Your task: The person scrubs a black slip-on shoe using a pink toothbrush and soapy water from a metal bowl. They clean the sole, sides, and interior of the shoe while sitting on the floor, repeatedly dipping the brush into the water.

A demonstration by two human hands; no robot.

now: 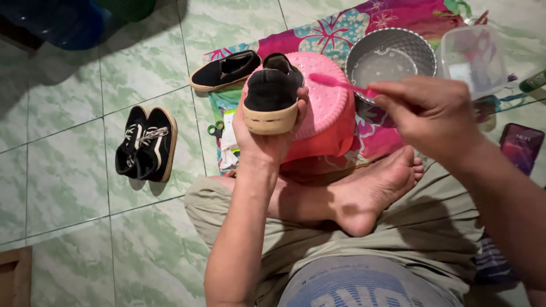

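Gripping black slip-on shoe [272,91] heel-up in left hand [267,136], above pink perforated stool [327,96]. Pinching pink toothbrush [341,83] in right hand [426,113], bristles off shoe. Risks: wet shoe slipping from grip; elbow tipping water-filled metal bowl [389,57]; splashes reaching phone [520,145].

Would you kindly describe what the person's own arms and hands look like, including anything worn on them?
Both forearms are bare, with no sleeves showing. The left hand and right hand wear no gloves, and no rings, watch or bracelets are visible on either.
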